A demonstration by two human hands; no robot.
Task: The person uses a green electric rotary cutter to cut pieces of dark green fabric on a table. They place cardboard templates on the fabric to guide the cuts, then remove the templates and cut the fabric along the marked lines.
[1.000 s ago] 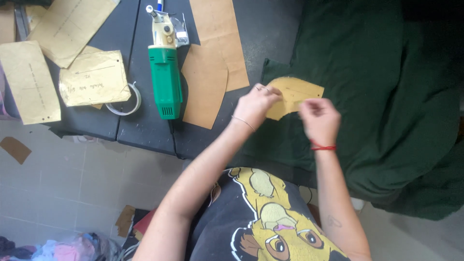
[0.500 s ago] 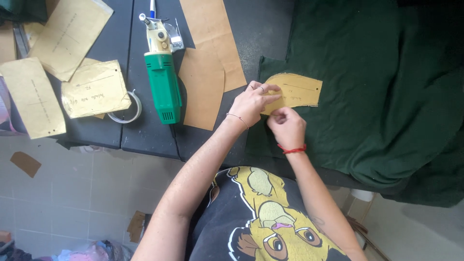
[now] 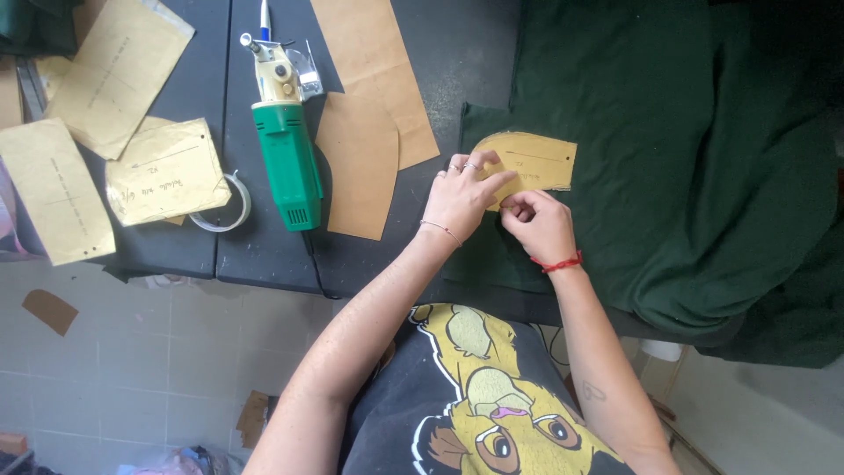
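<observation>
A small yellow-brown paper pattern piece [image 3: 536,158] lies on dark green fabric [image 3: 668,149] spread over the dark table. My left hand [image 3: 459,195] rests flat on the pattern's near-left end, fingers spread, pressing it to the cloth. My right hand [image 3: 536,224] sits just beside it at the pattern's near edge, fingers curled and pinched together there; whether they hold anything small I cannot tell. A red string bracelet circles the right wrist.
A green electric fabric cutter [image 3: 286,145] lies on the table [image 3: 440,53] left of my hands. Brown paper patterns [image 3: 360,167] lie beside it, with more yellowish pattern cards [image 3: 163,171] and a roll of clear tape [image 3: 224,207] farther left. Tiled floor lies below.
My right hand has come down from above the fabric to the pattern's near edge, next to my left hand. The left hand has stayed on the pattern.
</observation>
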